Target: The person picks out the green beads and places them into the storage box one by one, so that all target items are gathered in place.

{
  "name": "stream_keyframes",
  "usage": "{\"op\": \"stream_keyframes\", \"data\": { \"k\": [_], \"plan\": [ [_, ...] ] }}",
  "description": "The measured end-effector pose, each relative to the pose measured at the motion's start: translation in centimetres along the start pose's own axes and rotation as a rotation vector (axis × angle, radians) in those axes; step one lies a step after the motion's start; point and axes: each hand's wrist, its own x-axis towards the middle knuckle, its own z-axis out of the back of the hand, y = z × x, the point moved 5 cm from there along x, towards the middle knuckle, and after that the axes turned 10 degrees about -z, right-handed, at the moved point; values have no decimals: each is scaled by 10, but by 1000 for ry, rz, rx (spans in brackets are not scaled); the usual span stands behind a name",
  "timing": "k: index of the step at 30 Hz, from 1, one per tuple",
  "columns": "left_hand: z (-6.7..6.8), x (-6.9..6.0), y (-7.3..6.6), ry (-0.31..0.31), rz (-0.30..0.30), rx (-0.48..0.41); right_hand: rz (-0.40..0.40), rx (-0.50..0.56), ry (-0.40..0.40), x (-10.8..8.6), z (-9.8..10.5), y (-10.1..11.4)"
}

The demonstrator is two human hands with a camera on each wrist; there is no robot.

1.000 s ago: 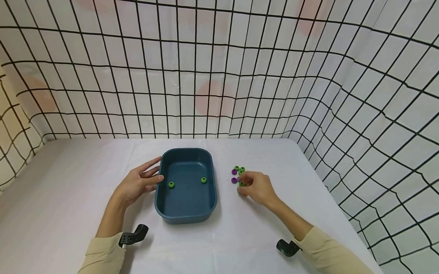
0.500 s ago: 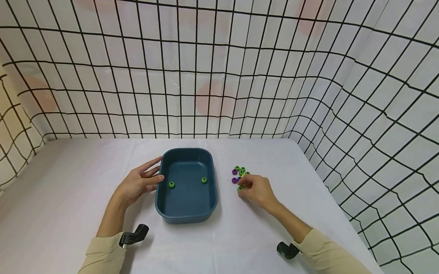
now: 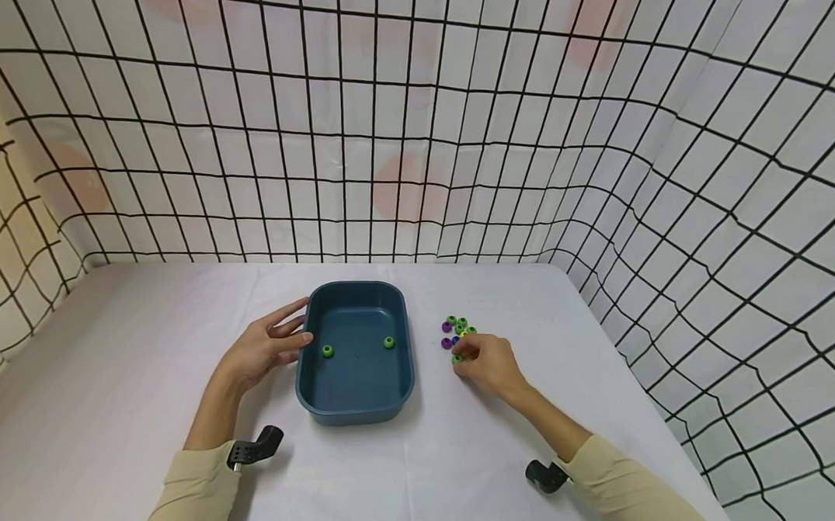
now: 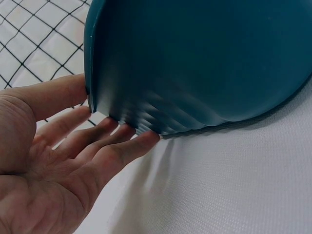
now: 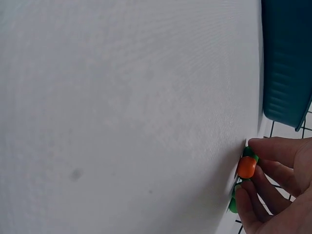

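While the blue rectangular tray (image 3: 356, 385) stands right at the left fingertips, that left hand (image 3: 259, 350) reaches out with loose, extended fingers touching its wall! Over to the right hand (image 3: 490, 362): fingers curved about an orange bead (image 5: 246, 167), whether pinched I can't tell! Purple beads (image 3: 446, 343) lie just beyond those fingertips; two green beads (image 3: 327, 351) sit across the wall from the left fingers!
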Motion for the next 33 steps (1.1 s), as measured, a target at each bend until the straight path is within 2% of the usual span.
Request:
{"op": "stream_keyframes", "data": {
  "k": [11, 17, 23, 33],
  "plan": [
    [1, -1, 0, -12, 8, 4, 5, 33, -3, 3, 5, 21],
    [1, -1, 0, -10, 11, 4, 48, 20, -35, 9, 9, 38],
    [0, -1, 0, -8, 5, 0, 93, 57, -54, 14, 10, 58],
    [0, 0, 1, -8, 2, 4, 157, 101, -58, 18, -1, 87]
  ]
}}
